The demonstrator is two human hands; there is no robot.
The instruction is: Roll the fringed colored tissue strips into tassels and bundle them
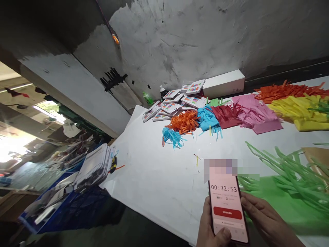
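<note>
A smartphone (226, 195) with a lit pink screen shows a timer and a red button; its top is blurred over. My left hand (209, 226) is wrapped round its left side, the thumb lying over the lower edge of the screen. At the phone's right edge, my right hand (264, 216) touches it with the fingertips, and the rest of those fingers are hidden under the hand. Just beyond my right hand lies green fringed tissue paper (282, 192) with long loose strips.
Fringed paper bundles in orange (185, 121), blue (207, 117), dark red (226, 115), pink (259, 115) and yellow (303, 111) line the white table (154, 171). Flat printed packs (171, 107) and a white box (223, 83) stand by the wall. A blue crate (64, 206) is left.
</note>
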